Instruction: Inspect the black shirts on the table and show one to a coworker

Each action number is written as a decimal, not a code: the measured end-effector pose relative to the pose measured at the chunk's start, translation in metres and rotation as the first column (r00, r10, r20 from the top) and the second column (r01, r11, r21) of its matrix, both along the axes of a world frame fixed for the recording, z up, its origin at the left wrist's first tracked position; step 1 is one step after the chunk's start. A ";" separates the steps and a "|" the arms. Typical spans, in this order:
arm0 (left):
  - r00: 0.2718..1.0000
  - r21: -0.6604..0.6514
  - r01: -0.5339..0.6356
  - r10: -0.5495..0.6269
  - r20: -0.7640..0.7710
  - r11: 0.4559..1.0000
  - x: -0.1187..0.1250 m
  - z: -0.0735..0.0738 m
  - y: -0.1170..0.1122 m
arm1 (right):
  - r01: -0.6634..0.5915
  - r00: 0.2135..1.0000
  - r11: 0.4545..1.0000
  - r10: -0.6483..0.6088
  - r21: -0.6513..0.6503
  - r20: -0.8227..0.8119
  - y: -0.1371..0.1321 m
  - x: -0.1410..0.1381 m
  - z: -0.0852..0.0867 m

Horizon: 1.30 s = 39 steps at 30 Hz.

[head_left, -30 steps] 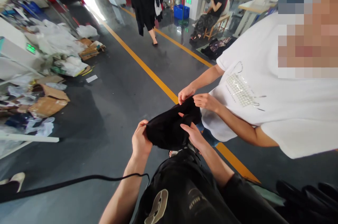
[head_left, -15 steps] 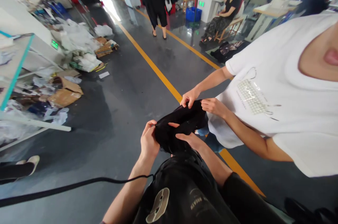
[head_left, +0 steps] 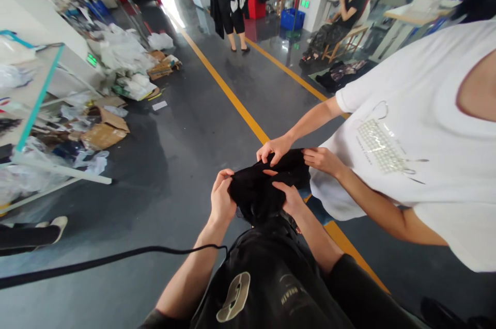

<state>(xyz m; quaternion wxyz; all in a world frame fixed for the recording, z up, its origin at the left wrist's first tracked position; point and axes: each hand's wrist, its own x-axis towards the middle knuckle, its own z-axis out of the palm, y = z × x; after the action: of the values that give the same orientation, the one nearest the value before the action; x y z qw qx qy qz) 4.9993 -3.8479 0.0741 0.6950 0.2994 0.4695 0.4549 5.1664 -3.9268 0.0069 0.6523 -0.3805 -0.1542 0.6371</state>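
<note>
A piece of black cloth (head_left: 258, 192) is stretched in front of my body. My left hand (head_left: 223, 199) pinches its left edge between thumb and fingers. On the near right part, my right hand (head_left: 291, 199) holds the cloth, thumb and one fingertip showing over it and the other fingers hidden. A co-worker in a white T-shirt stands at the right. That person's one hand (head_left: 276, 150) touches the cloth's upper edge, and the other hand (head_left: 322, 160) grips its right end.
A black cord (head_left: 116, 256) runs from the left to my body. Plastic bags and a torn cardboard box (head_left: 106, 130) lie on the left beside a white-framed table (head_left: 41, 96). Another person stands ahead; one sits at right near a blue crate (head_left: 292, 19). Yellow lines (head_left: 232, 99) cross the floor.
My right hand has shifted up and to the right across the cloth. The co-worker's nearer hand has moved slightly left along the upper edge. The whole view has turned a little leftward.
</note>
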 end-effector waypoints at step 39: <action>0.971 0.154 0.238 -0.233 -0.051 0.959 0.071 0.018 0.066 | 0.304 0.912 0.919 -0.357 -0.251 -0.202 -0.037 0.040 -0.062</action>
<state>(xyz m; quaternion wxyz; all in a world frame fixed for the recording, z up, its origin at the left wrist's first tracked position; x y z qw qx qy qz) 5.0706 -3.7818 0.0918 0.7105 0.4150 0.4036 0.4000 5.2063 -3.9638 -0.0547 0.7203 -0.3880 0.0636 0.5714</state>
